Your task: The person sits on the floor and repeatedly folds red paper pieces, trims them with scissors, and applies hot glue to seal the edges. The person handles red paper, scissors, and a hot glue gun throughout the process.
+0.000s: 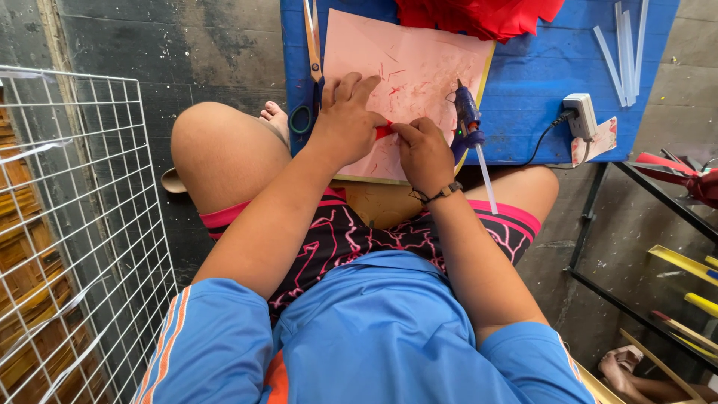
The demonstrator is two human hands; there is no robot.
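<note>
My left hand (pixel 345 120) and my right hand (pixel 423 153) meet over a pink sheet (pixel 426 67) on a blue table (pixel 538 75). Both pinch a small red piece (pixel 384 130) between their fingertips. Most of the piece is hidden by my fingers. A blue glue gun (pixel 467 120) with a clear glue stick lies just right of my right hand. Scissors with orange blades and blue handles (pixel 310 67) lie left of my left hand.
A pile of red material (pixel 479 15) sits at the table's far edge. Clear glue sticks (pixel 624 45) lie at the far right, near a white plug adapter (pixel 582 116) with a black cord. A white wire grid (pixel 75 224) stands on my left. Metal frames and another person's foot (pixel 621 366) are at the right.
</note>
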